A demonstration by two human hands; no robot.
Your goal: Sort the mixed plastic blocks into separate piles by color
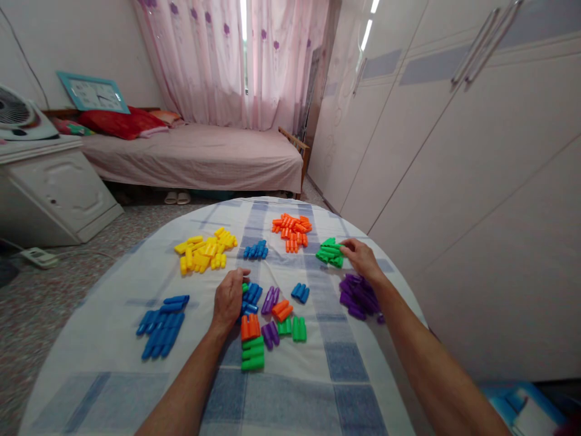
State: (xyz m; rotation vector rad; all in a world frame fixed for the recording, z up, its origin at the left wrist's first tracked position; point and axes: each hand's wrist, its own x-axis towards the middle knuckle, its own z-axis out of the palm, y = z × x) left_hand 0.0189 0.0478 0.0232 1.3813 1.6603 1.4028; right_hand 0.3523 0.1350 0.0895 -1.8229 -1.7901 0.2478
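My left hand (229, 300) is closed at the left edge of a mixed group of plastic blocks, with a small green block (246, 287) showing at its fingertips and blue blocks (252, 294) right beside it. Farther right, my right hand (362, 258) pinches at the edge of a green block pile (330, 253); its thumb is mostly hidden. Purple blocks (358, 297) lie below that wrist. In the mixed group are orange blocks (250, 327), purple blocks (270, 335) and a green stack (253, 354).
On the round table's checked cloth (290, 402) lie a yellow pile (206, 251), an orange pile (293, 230), a small blue cluster (256, 249) and a larger blue group (162, 327). A bed (204, 151) stands beyond, with a tall wardrobe (454, 181) at the right.
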